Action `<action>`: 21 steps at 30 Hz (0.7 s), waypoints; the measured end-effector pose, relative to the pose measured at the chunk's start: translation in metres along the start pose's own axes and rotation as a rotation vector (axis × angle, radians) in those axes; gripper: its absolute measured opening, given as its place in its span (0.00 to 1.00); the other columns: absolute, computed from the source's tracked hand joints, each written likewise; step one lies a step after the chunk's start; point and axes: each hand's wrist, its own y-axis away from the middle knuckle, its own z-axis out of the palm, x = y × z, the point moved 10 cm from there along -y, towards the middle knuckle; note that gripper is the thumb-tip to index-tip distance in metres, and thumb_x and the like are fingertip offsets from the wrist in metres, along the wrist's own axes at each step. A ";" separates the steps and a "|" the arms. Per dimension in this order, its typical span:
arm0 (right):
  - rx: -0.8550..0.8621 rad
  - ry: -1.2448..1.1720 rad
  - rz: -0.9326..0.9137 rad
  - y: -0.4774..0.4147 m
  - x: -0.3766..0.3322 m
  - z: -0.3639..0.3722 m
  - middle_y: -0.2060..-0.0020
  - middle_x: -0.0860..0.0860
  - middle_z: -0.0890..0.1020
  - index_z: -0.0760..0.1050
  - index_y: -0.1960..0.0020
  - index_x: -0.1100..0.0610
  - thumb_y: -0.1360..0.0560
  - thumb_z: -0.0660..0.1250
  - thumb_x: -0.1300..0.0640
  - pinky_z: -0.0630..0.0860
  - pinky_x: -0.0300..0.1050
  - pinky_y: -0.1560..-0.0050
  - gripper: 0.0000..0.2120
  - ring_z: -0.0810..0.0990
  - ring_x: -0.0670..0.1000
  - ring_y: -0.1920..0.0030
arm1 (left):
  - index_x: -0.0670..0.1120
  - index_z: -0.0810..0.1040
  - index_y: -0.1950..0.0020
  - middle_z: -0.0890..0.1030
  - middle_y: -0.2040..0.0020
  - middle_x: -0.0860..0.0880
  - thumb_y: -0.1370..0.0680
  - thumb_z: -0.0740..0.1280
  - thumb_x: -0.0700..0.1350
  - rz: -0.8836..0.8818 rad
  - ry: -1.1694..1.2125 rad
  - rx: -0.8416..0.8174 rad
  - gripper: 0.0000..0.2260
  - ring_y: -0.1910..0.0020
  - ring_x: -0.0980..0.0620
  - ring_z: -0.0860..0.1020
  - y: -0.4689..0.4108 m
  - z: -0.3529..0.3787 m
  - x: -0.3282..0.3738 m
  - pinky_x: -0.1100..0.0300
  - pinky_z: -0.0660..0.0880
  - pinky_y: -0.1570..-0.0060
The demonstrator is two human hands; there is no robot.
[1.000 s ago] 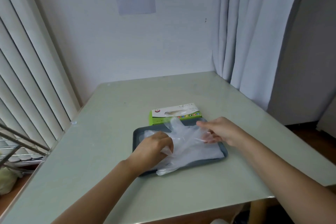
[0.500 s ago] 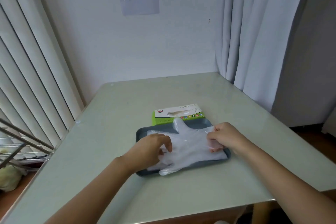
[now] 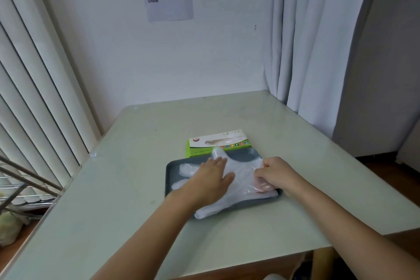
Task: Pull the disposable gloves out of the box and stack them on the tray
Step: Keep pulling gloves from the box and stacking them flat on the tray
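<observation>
The clear gloves (image 3: 243,179) blur together, so their number is hard to tell, and both hands cover part of the pile. The left hand (image 3: 209,180) lies flat, fingers straight, pressing the thin, crinkly plastic. The right hand (image 3: 276,175) curls and pinches its edge. Beneath them sits a dark, round-cornered tray (image 3: 247,156), and just beyond is a green cardboard box (image 3: 218,144) on the smooth tabletop (image 3: 136,188).

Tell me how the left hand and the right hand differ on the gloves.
The left hand lies flat, pressing the gloves; the right hand is curled, pinching the plastic. The left hand sits over the middle of the tray, the right hand near its right end. Both touch the gloves.
</observation>
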 end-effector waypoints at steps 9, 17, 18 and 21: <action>-0.018 -0.006 -0.007 -0.001 0.005 0.002 0.75 0.50 0.65 0.61 0.71 0.55 0.32 0.69 0.64 0.60 0.40 0.74 0.18 0.65 0.49 0.74 | 0.46 0.40 0.21 0.38 0.21 0.45 0.16 0.48 0.54 -0.002 -0.127 -0.229 0.28 0.22 0.46 0.38 -0.021 0.059 -0.010 0.49 0.39 0.25; -0.004 0.027 -0.043 -0.005 0.003 0.004 0.73 0.52 0.68 0.60 0.72 0.54 0.30 0.74 0.54 0.61 0.42 0.70 0.24 0.66 0.51 0.71 | 0.47 0.40 0.21 0.38 0.21 0.46 0.17 0.49 0.57 0.008 -0.120 -0.216 0.30 0.23 0.47 0.37 -0.022 0.061 -0.012 0.48 0.38 0.25; 0.007 0.044 -0.044 -0.004 0.003 0.002 0.73 0.52 0.67 0.59 0.72 0.54 0.30 0.74 0.54 0.60 0.43 0.69 0.24 0.64 0.51 0.71 | 0.47 0.40 0.21 0.38 0.21 0.46 0.17 0.49 0.57 0.009 -0.112 -0.215 0.30 0.22 0.48 0.38 -0.022 0.061 -0.012 0.48 0.38 0.25; 0.033 0.075 -0.049 -0.003 0.004 0.000 0.74 0.50 0.65 0.57 0.71 0.54 0.30 0.74 0.56 0.58 0.44 0.70 0.25 0.62 0.50 0.71 | 0.47 0.41 0.21 0.39 0.21 0.47 0.17 0.49 0.58 0.009 -0.092 -0.204 0.30 0.22 0.50 0.39 -0.022 0.058 -0.016 0.48 0.38 0.25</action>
